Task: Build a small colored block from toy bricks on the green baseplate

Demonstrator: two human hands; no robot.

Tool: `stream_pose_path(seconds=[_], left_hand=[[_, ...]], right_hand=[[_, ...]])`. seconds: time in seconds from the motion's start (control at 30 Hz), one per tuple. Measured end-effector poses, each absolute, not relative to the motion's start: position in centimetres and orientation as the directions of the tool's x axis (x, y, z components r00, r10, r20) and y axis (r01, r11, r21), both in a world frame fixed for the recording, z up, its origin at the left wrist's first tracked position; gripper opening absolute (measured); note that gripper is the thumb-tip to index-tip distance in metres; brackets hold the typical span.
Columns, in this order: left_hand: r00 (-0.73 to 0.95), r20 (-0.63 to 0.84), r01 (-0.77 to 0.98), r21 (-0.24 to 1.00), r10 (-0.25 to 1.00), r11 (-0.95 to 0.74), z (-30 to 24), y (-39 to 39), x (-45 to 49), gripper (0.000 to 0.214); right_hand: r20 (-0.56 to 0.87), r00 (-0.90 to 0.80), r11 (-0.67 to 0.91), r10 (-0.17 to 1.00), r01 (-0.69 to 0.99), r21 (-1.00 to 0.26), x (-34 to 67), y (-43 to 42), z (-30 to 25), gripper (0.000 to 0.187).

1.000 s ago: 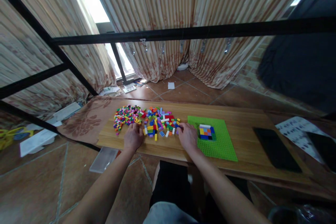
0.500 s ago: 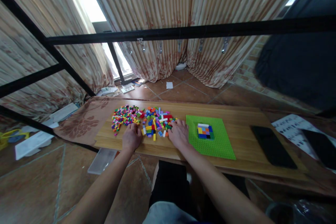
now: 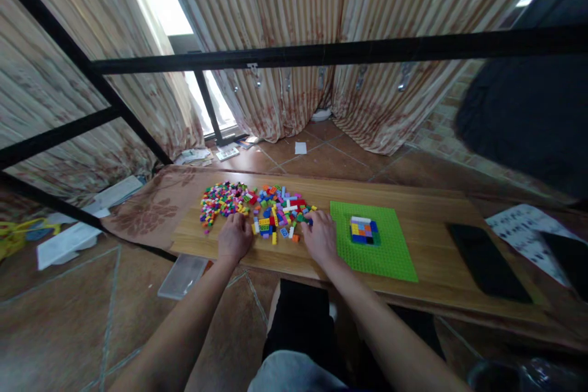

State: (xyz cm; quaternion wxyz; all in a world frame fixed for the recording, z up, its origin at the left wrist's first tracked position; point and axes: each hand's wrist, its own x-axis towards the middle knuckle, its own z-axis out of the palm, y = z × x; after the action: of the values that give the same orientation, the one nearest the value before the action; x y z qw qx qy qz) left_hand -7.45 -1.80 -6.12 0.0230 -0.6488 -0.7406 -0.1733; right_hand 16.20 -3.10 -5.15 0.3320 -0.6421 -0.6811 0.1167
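Toy building bricks lie in two heaps on the wooden board. My left hand point(image 3: 235, 237) rests at the near edge, between the heap of small bricks point(image 3: 219, 201) and the heap of larger bricks point(image 3: 280, 203). Its fingers are curled together, and whatever may be in them is hidden. At the right edge of the larger heap is my right hand point(image 3: 320, 236), thumb and fingers apart beside a dark green brick point(image 3: 300, 218). To its right lies a green baseplate point(image 3: 390, 251) bearing a low, multicoloured block of bricks point(image 3: 362, 230).
A dark flat phone-like slab point(image 3: 487, 262) lies on the board's point(image 3: 427, 220) right part. Beyond it is a printed sheet point(image 3: 519, 233). A clear plastic lid or tray point(image 3: 182, 275) sits below the board's left edge. A black metal bar point(image 3: 294, 56) crosses ahead, before curtains.
The view has shifted slightly, moving the scene to the right. My right hand has drawn back a little from the larger heap, showing more bricks. The left hand stays in place.
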Motion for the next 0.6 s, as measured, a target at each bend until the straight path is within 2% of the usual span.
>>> stream_pose_path(seconds=[0.1, 0.2, 0.6], left_hand=[[-0.158, 0.259, 0.968, 0.231, 0.953, 0.098, -6.2, -1.8, -7.5, 0.016], [-0.156, 0.264, 0.967, 0.236, 0.952, 0.093, -6.2, -1.8, -7.5, 0.016], [-0.16, 0.277, 0.967, 0.237, 0.947, 0.095, -6.6, -1.8, -7.6, 0.013]], right_hand=[[0.329, 0.056, 0.192, 0.943, 0.716, -0.671, 16.9, -3.5, -5.4, 0.015], [0.335, 0.046, 0.212, 0.941, 0.692, -0.69, 17.4, -3.9, -5.7, 0.016], [0.294, -0.012, 0.158, 0.956, 0.863, -0.481, 17.7, -5.1, -6.1, 0.021]])
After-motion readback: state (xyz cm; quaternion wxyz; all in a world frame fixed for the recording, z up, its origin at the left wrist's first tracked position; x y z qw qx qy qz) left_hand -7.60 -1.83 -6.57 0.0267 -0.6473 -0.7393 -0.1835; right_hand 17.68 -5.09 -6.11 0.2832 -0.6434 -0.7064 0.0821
